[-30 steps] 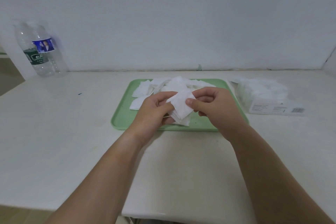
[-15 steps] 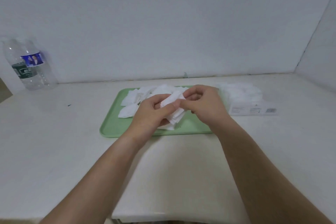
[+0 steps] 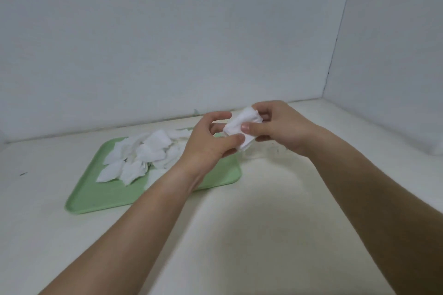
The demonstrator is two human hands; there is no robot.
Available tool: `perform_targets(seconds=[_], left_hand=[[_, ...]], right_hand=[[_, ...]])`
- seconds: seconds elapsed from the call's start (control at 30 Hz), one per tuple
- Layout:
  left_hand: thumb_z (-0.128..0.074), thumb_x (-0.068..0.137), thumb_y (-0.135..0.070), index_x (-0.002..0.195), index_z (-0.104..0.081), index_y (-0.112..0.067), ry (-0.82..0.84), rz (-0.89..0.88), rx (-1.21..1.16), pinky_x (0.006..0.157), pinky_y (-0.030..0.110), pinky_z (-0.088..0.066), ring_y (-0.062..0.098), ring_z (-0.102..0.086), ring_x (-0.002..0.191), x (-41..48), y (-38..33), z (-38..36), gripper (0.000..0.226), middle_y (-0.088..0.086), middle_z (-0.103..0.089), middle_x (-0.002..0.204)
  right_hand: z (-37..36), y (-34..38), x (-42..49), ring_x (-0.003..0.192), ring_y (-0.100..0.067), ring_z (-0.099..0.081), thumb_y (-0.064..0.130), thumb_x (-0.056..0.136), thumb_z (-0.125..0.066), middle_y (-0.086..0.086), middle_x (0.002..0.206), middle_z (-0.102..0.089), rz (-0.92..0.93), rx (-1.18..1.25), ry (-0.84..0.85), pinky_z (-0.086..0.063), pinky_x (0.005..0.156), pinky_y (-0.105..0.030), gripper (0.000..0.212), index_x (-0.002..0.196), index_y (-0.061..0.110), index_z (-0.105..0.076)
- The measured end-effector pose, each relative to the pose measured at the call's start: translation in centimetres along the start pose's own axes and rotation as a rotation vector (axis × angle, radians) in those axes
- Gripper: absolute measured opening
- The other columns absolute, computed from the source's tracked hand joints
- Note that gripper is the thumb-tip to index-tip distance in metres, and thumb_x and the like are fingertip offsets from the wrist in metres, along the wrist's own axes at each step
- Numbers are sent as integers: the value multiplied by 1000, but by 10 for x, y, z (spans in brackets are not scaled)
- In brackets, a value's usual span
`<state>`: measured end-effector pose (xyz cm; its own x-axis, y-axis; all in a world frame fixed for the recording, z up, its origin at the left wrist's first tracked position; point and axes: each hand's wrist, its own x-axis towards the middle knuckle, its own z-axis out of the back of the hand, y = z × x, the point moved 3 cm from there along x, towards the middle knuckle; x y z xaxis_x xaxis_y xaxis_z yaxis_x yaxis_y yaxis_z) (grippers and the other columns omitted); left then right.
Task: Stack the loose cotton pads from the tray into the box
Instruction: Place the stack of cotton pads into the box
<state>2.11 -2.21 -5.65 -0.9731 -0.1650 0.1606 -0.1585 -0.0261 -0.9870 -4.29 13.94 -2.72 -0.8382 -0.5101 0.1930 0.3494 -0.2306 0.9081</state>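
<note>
Currently held: one small stack of cotton pads [image 3: 240, 124], white, lifted clear of the desk [image 3: 263, 223] and pinched from both sides.

Grip, left hand [image 3: 206, 143]: thumb and curled fingers on the stack's lower, near-left end.
Grip, right hand [image 3: 280, 127]: thumb across the front face, fingers curled behind the upper, far-right end.
Long axis of the stack: slanted, rising from the left hand toward the right hand.

Position: above the right-hand edge of the green tray [image 3: 153, 196].

Item, box [image 3: 261, 154]: clear-walled, just beside the tray's right edge and directly beneath the right hand. That hand hides most of it, so its opening and fill level cannot be told.

Item, loose pads [image 3: 143, 153]: a jumbled heap on the far-left part of the tray, well apart from the held stack and to the left of both hands.

Judgement: the stack's way into the box is down and slightly right. The right hand is nearer and seems better placed to lower it; the left hand is nearer the heap. The stack probably needs levelling flat first. Much of the tray's load remains.
</note>
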Motion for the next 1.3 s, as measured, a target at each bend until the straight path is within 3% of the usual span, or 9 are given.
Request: perform_targets(seconds=[0.1, 0.2, 0.4, 0.47, 0.67, 0.77, 0.9, 1.17, 1.3], left_hand=[[-69, 90, -7, 121, -58, -19, -1, 6, 112, 78, 36, -61, 22, -75, 91, 20, 3, -20, 35, 3, -71, 106], [-60, 88, -6, 104, -61, -27, -61, -84, 385, 80, 38, -56, 23, -71, 91, 43, 6, -26, 26, -4, -71, 101], [-60, 88, -23, 86, -73, -36, 138, -208, 840, 93, 32, -42, 12, -51, 106, 91, 7, -64, 18, -12, -60, 107], [-65, 85, -27, 94, -68, -33, 158, -179, 881, 94, 37, -46, 18, -53, 113, 107, 9, -73, 11, -7, -60, 116], [-85, 75, -32, 143, -40, -23, 290, 84, 1004, 101, 42, -49, 23, -55, 118, 146, 29, -86, 82, -3, -51, 128], [-84, 74, -36, 143, -46, -22, 288, 80, 1113, 101, 42, -49, 22, -55, 120, 158, 35, -89, 80, -3, -55, 134], [-82, 72, -34, 108, -63, -29, 237, 22, 1134, 97, 43, -54, 19, -62, 98, 166, 38, -89, 41, -8, -63, 105], [-83, 71, -42, 104, -70, -27, 178, -13, 1089, 75, 32, -54, 16, -65, 92, 171, 45, -83, 38, -12, -69, 95], [-77, 75, -56, 103, -71, -30, 154, -32, 1088, 61, 28, -40, 13, -59, 80, 171, 46, -81, 39, -13, -67, 88]], right_hand=[[49, -7, 8, 80, -16, -65, 11, 85, -76, -1, 86, -69, 26, -174, -154, -55, 71, -32, 13, 96, 10, -70], [85, -17, 21, 88, -22, -66, 6, 80, -74, -1, 92, -71, 36, -419, -238, -54, 82, -39, 20, 98, 15, -71], [110, -27, 41, 84, -6, -62, -1, 84, -57, 13, 89, -68, 2, -669, -147, -43, 64, -17, 32, 93, 26, -70], [113, -30, 45, 79, -2, -59, -2, 83, -55, 15, 87, -65, -10, -688, -116, -40, 62, -17, 33, 91, 27, -69], [115, -48, 50, 72, -12, -58, 0, 79, -66, 6, 87, -65, -44, -676, 21, -48, 64, -29, 32, 84, 31, -61], [112, -57, 53, 76, -14, -64, 1, 78, -67, 2, 88, -70, -58, -683, 69, -54, 70, -38, 31, 84, 31, -64], [107, -63, 57, 79, -13, -66, 2, 78, -66, 7, 87, -71, -61, -710, 110, -55, 71, -39, 31, 83, 33, -65], [82, -65, 58, 90, -13, -58, 11, 90, -60, 12, 100, -64, -78, -846, 226, -45, 69, -18, 31, 111, 32, -69], [72, -71, 61, 82, -10, -60, 14, 84, -69, 7, 106, -64, -95, -822, 190, -43, 54, -19, 27, 99, 35, -62]])
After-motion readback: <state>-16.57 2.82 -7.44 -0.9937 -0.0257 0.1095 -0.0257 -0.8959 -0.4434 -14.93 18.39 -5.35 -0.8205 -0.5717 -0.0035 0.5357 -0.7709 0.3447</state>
